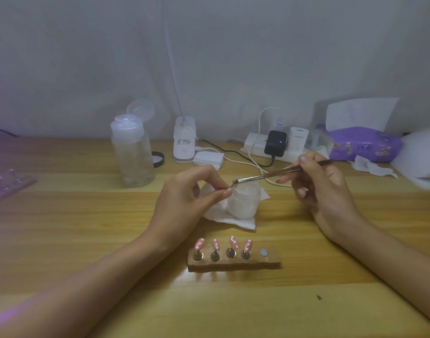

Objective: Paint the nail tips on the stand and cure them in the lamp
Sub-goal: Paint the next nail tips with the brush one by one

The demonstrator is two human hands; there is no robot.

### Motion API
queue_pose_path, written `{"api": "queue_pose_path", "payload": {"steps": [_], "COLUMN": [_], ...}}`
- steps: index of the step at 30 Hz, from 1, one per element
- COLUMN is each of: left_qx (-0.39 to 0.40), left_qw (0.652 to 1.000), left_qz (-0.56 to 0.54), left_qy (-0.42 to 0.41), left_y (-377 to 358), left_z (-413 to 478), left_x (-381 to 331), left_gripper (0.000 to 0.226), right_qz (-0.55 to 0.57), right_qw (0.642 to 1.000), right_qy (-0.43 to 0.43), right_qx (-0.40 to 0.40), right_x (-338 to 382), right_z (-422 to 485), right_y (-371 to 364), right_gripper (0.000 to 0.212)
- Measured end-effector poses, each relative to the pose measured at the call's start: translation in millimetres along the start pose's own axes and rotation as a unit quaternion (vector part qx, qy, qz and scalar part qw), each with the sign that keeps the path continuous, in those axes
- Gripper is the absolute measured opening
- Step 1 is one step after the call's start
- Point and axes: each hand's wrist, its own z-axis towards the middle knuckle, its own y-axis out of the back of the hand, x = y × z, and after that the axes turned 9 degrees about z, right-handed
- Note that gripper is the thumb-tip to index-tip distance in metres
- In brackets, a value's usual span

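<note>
Left hand: your thumb and forefinger are pinched together right at the bristle end of the brush, above the jar. What sits between them is too small to make out.
Right hand: fingers are clamped on the brush handle partway along, pen-style — likely so you can steer the bristles finely.
Jar: it stands on a tissue just behind the pinch, probably laid there to catch drips.
Stand: it lies on the surface nearer you than either hand, well apart from your fingers and untouched.
Nail tips: four pink ones with white dots stand upright on their pegs; the fifth spot at the right end is bare.
Progress: painting looks well along — curing is not yet begun, by my reading.
</note>
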Motion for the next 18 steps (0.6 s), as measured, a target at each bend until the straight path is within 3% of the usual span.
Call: {"api": "queue_pose_path", "payload": {"steps": [18], "left_qx": [0.002], "left_qw": [1.0], "left_qz": [0.005], "left_qy": [0.002], "left_y": [0.0], "left_z": [0.0], "left_x": [-0.1], "left_gripper": [0.015], "right_qz": [0.002], "right_qw": [1.0], "right_qy": [-0.018], "right_qx": [-0.004], "right_x": [-1.4], "right_z": [2.0], "right_y": [0.9], "right_gripper": [0.02]}}
